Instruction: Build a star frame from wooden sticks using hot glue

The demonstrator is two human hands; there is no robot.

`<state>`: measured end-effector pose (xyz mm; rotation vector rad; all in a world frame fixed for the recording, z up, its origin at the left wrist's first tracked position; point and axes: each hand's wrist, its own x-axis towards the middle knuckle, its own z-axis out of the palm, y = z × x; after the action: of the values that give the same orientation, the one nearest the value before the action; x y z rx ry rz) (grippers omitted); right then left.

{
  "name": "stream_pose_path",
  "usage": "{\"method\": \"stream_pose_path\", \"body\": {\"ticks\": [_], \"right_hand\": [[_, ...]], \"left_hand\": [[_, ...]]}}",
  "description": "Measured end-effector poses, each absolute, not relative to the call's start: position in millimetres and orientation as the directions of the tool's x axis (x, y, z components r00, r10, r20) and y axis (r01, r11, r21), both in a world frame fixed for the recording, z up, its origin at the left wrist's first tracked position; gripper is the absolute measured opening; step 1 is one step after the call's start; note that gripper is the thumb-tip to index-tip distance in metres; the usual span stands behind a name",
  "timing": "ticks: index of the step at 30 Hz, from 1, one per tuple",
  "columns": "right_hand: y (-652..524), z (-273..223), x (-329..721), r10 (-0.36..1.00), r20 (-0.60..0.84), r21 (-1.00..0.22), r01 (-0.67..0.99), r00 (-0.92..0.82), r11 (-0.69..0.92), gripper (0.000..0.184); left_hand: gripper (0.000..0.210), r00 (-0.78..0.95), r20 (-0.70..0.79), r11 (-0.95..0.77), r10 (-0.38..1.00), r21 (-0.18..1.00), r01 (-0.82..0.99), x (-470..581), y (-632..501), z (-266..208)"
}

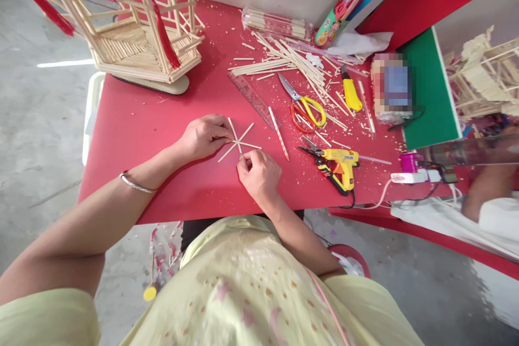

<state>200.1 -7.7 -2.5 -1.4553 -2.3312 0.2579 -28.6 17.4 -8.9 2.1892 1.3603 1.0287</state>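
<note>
On the red table, thin wooden sticks (246,131) cross at one centre in a star shape. My left hand (206,136) is closed at the left side of this star, its thumb and finger pinching the end of one stick. At the lower end of another stick, my right hand (259,173) is closed in a pinch too. Both hands rest low over the tabletop. Just right of the star lies a pencil (279,134) with a patterned barrel. A clear ruler (253,98) lies slantwise beyond it.
A wooden stick pavilion model (138,59) with red tassels stands back left. Scissors (302,101), a yellow utility knife (351,92), pliers (330,173) and a yellow glue gun (343,162) lie right, near loose sticks (295,62). A power strip (413,176) sits at the right edge.
</note>
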Motion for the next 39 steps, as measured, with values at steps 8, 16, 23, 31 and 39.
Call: {"method": "stream_pose_path", "body": {"ticks": [8, 16, 23, 31, 39], "right_hand": [[-7.2, -2.6, 200.0, 0.888, 0.238, -0.336, 0.824, -0.394, 0.456, 0.014], [-6.8, -2.5, 200.3, 0.890, 0.226, -0.338, 0.825, -0.396, 0.452, 0.013], [-7.3, -1.5, 200.4, 0.892, 0.222, -0.346, 0.824, -0.393, 0.449, 0.014], [-7.6, -1.9, 200.6, 0.890, 0.225, -0.341, 0.823, -0.397, 0.454, 0.013], [-7.3, -3.0, 200.7, 0.886, 0.232, -0.340, 0.821, -0.401, 0.460, 0.013]], "left_hand": [[0.021, 0.273, 0.387, -0.469, 0.881, 0.632, 0.617, -29.0, 17.9, -9.9], [0.022, 0.278, 0.392, -0.475, 0.877, 0.621, 0.623, -29.8, 18.6, -11.5], [0.024, 0.269, 0.364, -0.448, 0.892, 0.633, 0.631, -29.1, 17.9, -9.6], [0.026, 0.255, 0.364, -0.439, 0.896, 0.640, 0.630, -27.1, 16.6, -7.0], [0.024, 0.257, 0.375, -0.449, 0.891, 0.638, 0.626, -26.9, 16.2, -6.3]]}}
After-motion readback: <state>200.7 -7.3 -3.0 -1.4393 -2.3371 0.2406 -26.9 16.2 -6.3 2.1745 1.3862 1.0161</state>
